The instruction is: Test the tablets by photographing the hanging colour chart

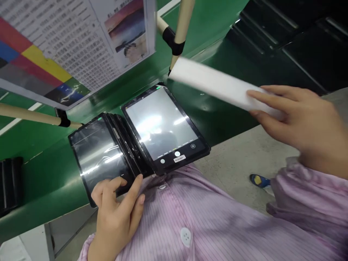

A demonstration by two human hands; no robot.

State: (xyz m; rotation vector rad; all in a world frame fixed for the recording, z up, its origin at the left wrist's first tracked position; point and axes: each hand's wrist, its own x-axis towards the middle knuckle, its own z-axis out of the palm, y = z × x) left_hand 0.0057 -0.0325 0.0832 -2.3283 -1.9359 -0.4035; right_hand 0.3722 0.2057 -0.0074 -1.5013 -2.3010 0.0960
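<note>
Left hand (116, 206): fingers curled round the near edge of a fanned stack of tablets (108, 152), thumb on the glass of the lowest one, fingertips along the side of the stack; a closed grasp, the stack propped between the hand, the person's chest and the edge of the green bench (40, 181). Top tablet (163, 127) is lit, camera screen showing, tilted up toward a colour chart (54, 47) hanging above on a pipe frame (27, 114).

Right hand (299, 119): part closed on one end of a white block (217, 85), fingers over the top, thumb hidden below; the block juts left, above the bench and apart from the tablets; blurred, so its surface is hard to read.

Handling, as judged: tablets rigid, glass-faced, slick and breakable; several together are heavy for one hand and apt to slide on each other; best taken by the bezels and edges, not the screens. Block looks light, probably foam, and would tolerate an end grip.

Beyond: dark trays (299, 40) at upper right; grey floor (244, 163) below; pink striped shirt (203, 224).
</note>
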